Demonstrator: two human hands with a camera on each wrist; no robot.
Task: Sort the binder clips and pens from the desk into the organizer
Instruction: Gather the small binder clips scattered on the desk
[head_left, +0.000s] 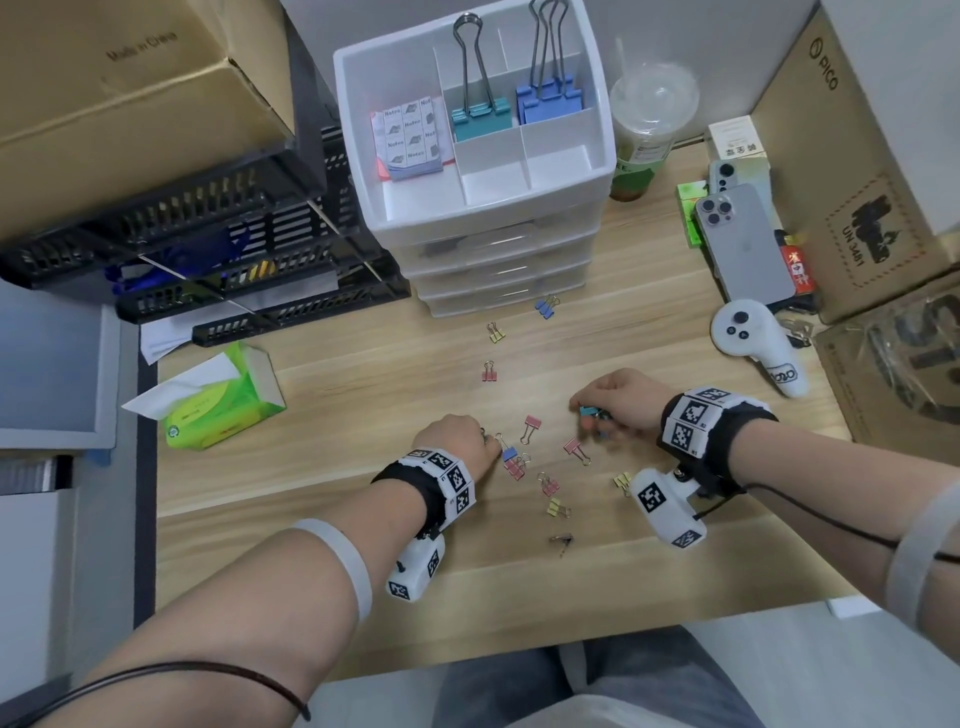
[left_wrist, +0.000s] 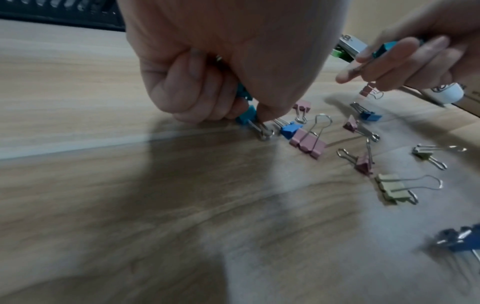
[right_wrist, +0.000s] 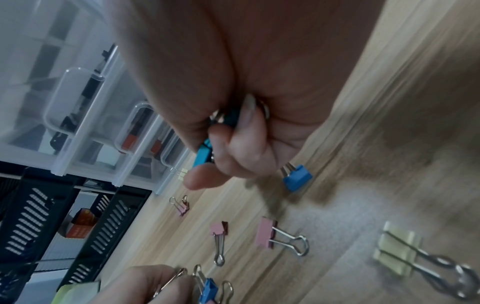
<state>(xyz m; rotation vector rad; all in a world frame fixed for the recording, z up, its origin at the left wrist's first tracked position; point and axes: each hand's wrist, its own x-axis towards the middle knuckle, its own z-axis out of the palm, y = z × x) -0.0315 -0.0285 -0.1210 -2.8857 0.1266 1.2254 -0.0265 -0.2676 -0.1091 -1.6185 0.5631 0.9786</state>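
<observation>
Head view: steeply downward over the desk. Wrist views: low, close behind each hand's grip, facing the shared scattered binder clips.

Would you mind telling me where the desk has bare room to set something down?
Bare wood lies between the tissue pack and the left hand, and along the near desk edge. Between the hands, small binder clips crowd it; the right edge is packed with phones and a controller.

One organizer; one tissue box; one cup; one controller.
</observation>
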